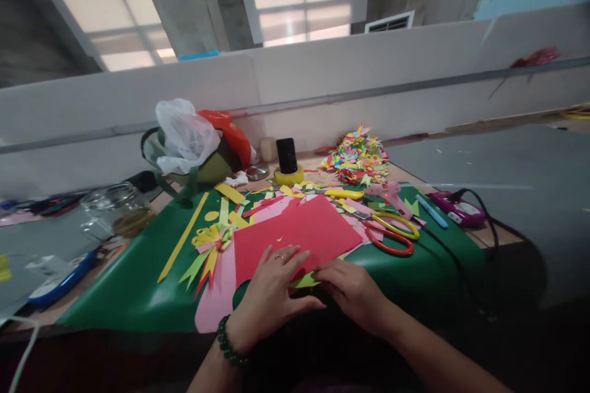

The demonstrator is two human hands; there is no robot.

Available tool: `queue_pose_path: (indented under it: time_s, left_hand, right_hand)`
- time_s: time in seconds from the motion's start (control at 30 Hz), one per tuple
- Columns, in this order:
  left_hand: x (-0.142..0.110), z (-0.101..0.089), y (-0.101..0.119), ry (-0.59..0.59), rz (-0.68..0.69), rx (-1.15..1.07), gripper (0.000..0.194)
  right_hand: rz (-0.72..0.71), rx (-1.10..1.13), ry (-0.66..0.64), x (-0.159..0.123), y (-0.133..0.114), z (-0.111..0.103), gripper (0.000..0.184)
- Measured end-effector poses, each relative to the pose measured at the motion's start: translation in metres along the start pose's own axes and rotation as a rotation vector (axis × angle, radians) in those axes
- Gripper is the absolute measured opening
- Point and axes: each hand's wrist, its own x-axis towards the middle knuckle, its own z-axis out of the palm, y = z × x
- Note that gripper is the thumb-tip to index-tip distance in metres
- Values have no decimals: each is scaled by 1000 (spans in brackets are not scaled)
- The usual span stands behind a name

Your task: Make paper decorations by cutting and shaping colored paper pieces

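My left hand point(271, 291) lies with fingers spread over the lower edge of a sheet of red paper point(295, 230). Its thumb points right, below a yellow-green piece of paper point(304, 282). Closed around the right end of that piece is my right hand point(353, 291); its fingertips are partly hidden. Pink paper point(211, 307) sticks out under the red sheet on the left. Beside it rests a paper flower point(212, 239) with ribbon-like tails. Scissors point(391, 234) with red and yellow handles lie right of the red sheet, near a pink glue gun point(388, 192).
A green mat point(129, 291) covers the tabletop. Behind stand a phone point(286, 156) on a yellow tape roll point(289, 175), a heap of paper flowers point(357, 156) and a bag point(216, 163). A glass jar point(115, 206) is left; a purple device point(458, 209) with a cable is right.
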Motion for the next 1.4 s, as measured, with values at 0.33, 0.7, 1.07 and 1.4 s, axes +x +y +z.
queue_pose_path:
  time_s: [0.33, 0.7, 1.07, 1.4]
  left_hand:
    - [-16, 25, -21, 43, 1, 85, 76]
    - [-25, 31, -20, 373, 262, 92, 41]
    - [-42, 27, -39, 567, 229, 13, 41]
    - [-43, 27, -36, 583, 137, -100, 31]
  right_hand:
    - [10, -166, -112, 18, -14, 4, 22]
    - [334, -340, -468, 20, 11, -14, 44]
    - [109, -436, -274, 3, 59, -46, 38]
    - [213, -481, -266, 9, 50, -32, 38]
